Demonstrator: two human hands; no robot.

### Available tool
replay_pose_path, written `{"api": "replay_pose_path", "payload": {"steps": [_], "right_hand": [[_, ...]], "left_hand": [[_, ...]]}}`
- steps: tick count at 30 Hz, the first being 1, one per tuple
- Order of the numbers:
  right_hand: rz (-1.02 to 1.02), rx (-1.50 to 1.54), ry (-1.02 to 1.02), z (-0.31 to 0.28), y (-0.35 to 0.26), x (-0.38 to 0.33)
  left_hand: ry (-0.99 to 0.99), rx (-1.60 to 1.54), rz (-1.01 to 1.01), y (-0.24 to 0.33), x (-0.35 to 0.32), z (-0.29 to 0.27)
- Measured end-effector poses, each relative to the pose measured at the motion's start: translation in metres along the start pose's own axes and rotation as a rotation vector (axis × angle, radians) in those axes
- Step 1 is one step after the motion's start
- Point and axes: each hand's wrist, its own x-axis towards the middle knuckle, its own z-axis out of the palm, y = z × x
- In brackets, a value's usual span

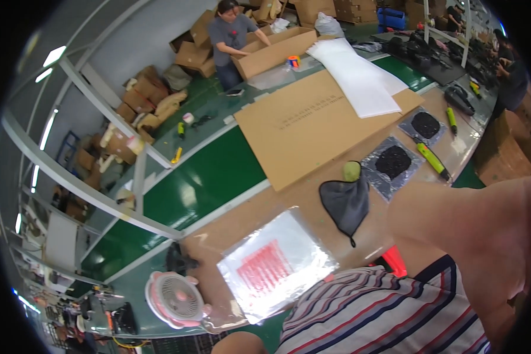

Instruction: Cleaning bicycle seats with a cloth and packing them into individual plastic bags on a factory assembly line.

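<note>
Head view: both hands are out of sight, their grip untellable; handling looks idle, any next move needing them within reach. Left of the dark-grey triangular cloth [347, 205] lies a flat, red-printed clear plastic bag [277, 268].

Dark print [310, 113] on cardboard [298, 141], red print [264, 268] on bag [298, 256]; seemingly illegible.

Stripy top, bare arms

Worker's got a striped top [383, 310] on: whitish base w/ navy & red stripes, approx. parallel, curving a bit where the cloth creases. Dk navy trim [435, 268] runs along one edge, bent to a V; cuff or collar, can't tell. R. arm [466, 227] bare, smooth & slightly blurred. L. arm [239, 343] bare too, just a rounded bit showing.
</note>
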Motion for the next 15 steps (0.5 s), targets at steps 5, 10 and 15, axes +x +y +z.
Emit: {"api": "replay_pose_path", "payload": {"steps": [5,10,15], "right_hand": [[-0.088,0.019,0.094,0.043,0.023,-0.004],[0.967,-0.04,-0.124,0.042,0.058,-0.128],[1.742,-0.196,-0.481,-0.022,0.029,-0.351]], "left_hand": [[0.024,0.506,-0.021,0.029,-0.05,-0.023],[0.655,1.539,-1.101,0.093,-0.193,-0.109],[0.205,1.904,-1.622,0.168,-0.398,-0.157]]}}
